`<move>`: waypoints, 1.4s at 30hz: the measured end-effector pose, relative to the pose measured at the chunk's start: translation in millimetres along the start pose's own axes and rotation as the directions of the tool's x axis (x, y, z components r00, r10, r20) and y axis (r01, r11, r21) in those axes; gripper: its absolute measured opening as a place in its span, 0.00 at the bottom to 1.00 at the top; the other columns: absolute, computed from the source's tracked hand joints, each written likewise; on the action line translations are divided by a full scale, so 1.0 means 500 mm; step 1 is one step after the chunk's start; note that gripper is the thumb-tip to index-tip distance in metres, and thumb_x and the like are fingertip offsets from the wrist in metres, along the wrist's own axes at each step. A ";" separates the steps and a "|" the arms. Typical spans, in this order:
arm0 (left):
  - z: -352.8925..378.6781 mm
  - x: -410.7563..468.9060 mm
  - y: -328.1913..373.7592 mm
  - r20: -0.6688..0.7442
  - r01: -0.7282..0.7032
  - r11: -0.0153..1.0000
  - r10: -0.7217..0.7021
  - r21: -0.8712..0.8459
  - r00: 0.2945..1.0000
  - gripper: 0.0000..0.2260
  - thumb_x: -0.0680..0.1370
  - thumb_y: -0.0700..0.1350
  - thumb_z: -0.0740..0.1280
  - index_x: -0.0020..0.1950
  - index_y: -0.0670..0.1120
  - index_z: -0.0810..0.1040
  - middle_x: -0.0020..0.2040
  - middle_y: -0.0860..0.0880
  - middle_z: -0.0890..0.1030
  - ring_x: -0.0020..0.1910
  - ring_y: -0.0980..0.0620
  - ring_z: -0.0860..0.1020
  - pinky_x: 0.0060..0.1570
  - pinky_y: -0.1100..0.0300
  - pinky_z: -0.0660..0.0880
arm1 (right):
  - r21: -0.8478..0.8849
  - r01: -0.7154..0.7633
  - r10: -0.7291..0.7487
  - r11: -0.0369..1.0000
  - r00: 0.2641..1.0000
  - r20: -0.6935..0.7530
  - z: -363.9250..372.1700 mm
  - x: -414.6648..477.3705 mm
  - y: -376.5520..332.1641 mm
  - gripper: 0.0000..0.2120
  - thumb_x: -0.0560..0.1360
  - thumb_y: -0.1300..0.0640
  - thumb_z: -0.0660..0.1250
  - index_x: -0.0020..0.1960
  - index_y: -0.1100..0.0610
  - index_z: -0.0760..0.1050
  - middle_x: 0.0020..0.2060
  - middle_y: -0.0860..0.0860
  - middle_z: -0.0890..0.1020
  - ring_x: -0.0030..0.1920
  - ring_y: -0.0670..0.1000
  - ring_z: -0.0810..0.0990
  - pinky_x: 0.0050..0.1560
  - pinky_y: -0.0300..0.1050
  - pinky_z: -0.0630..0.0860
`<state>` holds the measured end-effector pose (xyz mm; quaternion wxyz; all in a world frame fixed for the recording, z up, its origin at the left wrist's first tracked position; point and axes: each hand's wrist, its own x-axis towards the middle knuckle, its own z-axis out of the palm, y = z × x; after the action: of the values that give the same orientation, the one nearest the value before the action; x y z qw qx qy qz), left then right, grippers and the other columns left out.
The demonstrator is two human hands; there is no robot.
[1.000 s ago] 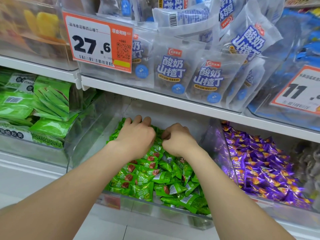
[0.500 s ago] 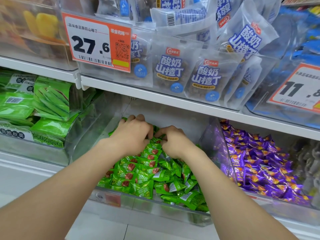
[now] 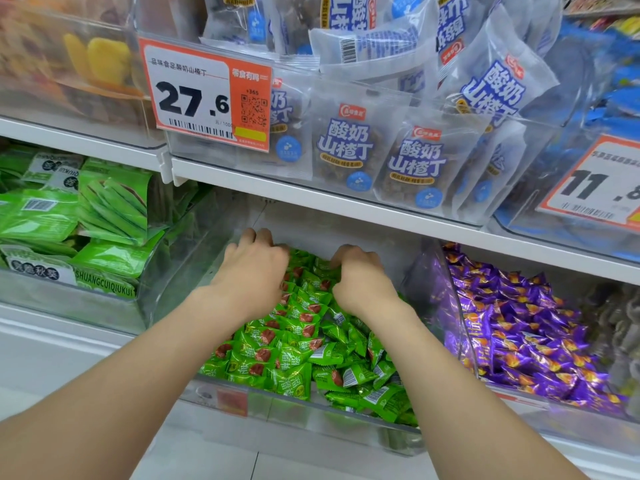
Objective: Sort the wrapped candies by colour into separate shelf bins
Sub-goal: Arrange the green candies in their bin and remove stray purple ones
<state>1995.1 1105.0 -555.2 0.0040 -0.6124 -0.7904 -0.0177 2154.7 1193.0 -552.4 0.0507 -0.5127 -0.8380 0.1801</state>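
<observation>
A clear shelf bin point(image 3: 311, 422) on the lower shelf holds a heap of green wrapped candies point(image 3: 294, 344) with red pictures on them. Both of my hands reach deep into this bin. My left hand point(image 3: 252, 268) lies at the back left of the heap, its fingers curled down into the candies. My right hand point(image 3: 360, 275) is a little to its right, knuckles up, fingers also curled into the green candies. All fingertips are hidden in the heap. The neighbouring bin to the right is full of purple wrapped candies point(image 3: 519, 334).
Flat green snack packets point(image 3: 104, 209) fill the bin to the left. The white shelf edge point(image 3: 346, 206) runs low over my hands, carrying a bin of white and blue pouches point(image 3: 346, 143) and a price tag point(image 3: 204, 95). A clear divider wall point(image 3: 426, 282) separates green from purple.
My hands, which met at the middle of the heap half a second ago, have moved apart, the left one going further back and left. The view has shifted slightly.
</observation>
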 end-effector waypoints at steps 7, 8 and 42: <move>0.034 -0.008 0.042 -0.009 -0.317 0.939 0.318 -0.133 0.948 0.21 0.83 0.47 0.62 0.76 0.56 0.69 0.76 0.52 0.66 0.75 0.46 0.63 0.68 0.41 0.67 | -0.231 -0.106 0.133 0.967 0.985 0.107 0.000 -0.040 0.008 0.29 0.71 0.41 0.75 0.66 0.53 0.71 0.64 0.54 0.78 0.67 0.59 0.76 0.66 0.55 0.72; 0.042 -0.007 0.047 0.051 -0.345 0.933 0.351 -0.099 0.935 0.21 0.84 0.47 0.60 0.78 0.56 0.66 0.80 0.53 0.62 0.78 0.46 0.60 0.69 0.39 0.66 | -0.231 -0.116 0.139 0.966 0.987 0.085 0.007 -0.041 0.006 0.29 0.70 0.41 0.76 0.66 0.52 0.72 0.64 0.53 0.79 0.67 0.59 0.76 0.65 0.55 0.71; -0.009 -0.010 0.049 -0.031 -0.086 0.543 0.109 -0.835 0.994 0.15 0.76 0.47 0.78 0.62 0.49 0.82 0.54 0.50 0.87 0.49 0.54 0.85 0.56 0.54 0.81 | 0.536 -0.068 0.198 0.841 0.962 -0.190 -0.051 -0.094 0.089 0.11 0.75 0.50 0.76 0.53 0.55 0.85 0.39 0.50 0.87 0.40 0.52 0.85 0.45 0.49 0.84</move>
<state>2020.0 1106.3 -550.2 -0.2958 -0.5838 -0.6520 -0.3830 2221.1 1176.2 -539.8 0.2758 -0.5543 -0.7068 0.3422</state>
